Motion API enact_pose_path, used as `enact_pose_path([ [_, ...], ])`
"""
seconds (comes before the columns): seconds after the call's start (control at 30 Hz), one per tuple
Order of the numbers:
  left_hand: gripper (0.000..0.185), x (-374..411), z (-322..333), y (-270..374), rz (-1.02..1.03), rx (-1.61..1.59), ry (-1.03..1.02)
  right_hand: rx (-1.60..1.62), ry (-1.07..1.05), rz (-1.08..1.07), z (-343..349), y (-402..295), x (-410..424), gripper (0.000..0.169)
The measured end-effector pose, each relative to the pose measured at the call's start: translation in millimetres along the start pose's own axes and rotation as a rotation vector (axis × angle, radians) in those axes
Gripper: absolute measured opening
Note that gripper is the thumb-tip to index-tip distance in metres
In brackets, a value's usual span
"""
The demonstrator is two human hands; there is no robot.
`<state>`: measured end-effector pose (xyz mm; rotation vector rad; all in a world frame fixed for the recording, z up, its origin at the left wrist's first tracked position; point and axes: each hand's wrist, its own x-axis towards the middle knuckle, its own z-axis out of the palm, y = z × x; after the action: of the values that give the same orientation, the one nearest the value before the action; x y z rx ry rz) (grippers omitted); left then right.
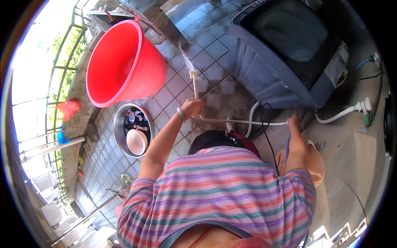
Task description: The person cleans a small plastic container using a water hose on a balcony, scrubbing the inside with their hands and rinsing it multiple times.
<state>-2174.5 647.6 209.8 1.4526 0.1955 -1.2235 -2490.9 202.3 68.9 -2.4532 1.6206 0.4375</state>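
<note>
My left hand (192,108) is closed around a white hose (242,121), just behind its cream-coloured nozzle end (194,74). Water (186,59) streams from that end, away from me over the tiles. The hose runs across in front of my body to the right. At its other end, low by the wall, my right hand (294,121) is closed at the hose fitting (286,123); the fingers hide much of what they grip. A large red plastic tub (152,66) lies tilted, its mouth facing left. Nearer me, a metal basin (116,130) holds wet dark clothes (136,118) and a pale pink bowl (136,142).
A grey top-loading washing machine (263,68) stands ahead to the right. Its drain hose (252,117) and a black cable (263,127) hang near my legs. A white hose with a connector (363,105) lies by the right wall. Metal railings (65,67) line the left.
</note>
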Motion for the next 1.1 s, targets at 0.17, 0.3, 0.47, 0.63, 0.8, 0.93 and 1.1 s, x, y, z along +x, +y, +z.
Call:
enact_pose_path([
  [0.17, 0.014, 0, 7, -4, -0.003, 0.047, 0.025, -0.054, -0.141, 0.025, -6, 1, 9, 0.028],
  [0.3, 0.012, -8, 0, -8, -0.013, 0.121, 0.094, -0.196, -0.288, -0.033, -24, -26, -5, 0.035],
  [0.47, 0.015, -10, 16, 18, 0.102, 0.125, 0.045, -0.212, -0.279, -0.312, -1, -63, -2, 0.037],
  [0.63, 0.015, -2, 29, 9, 0.162, -0.064, -0.077, 0.348, -0.611, -0.677, -16, -139, 23, 0.023],
  [0.8, 0.019, 27, 51, 14, -0.050, -0.265, -0.109, 0.849, -0.368, -1.222, -80, -249, -75, 0.021],
  [0.93, 0.022, 10, 70, 28, 0.002, -0.270, -0.261, 0.876, -0.683, -1.121, -117, -295, -174, 0.048],
  [1.1, 0.022, 36, 45, 22, -0.155, -0.281, -0.409, 0.914, -0.477, -0.823, -81, -321, -210, 0.070],
])
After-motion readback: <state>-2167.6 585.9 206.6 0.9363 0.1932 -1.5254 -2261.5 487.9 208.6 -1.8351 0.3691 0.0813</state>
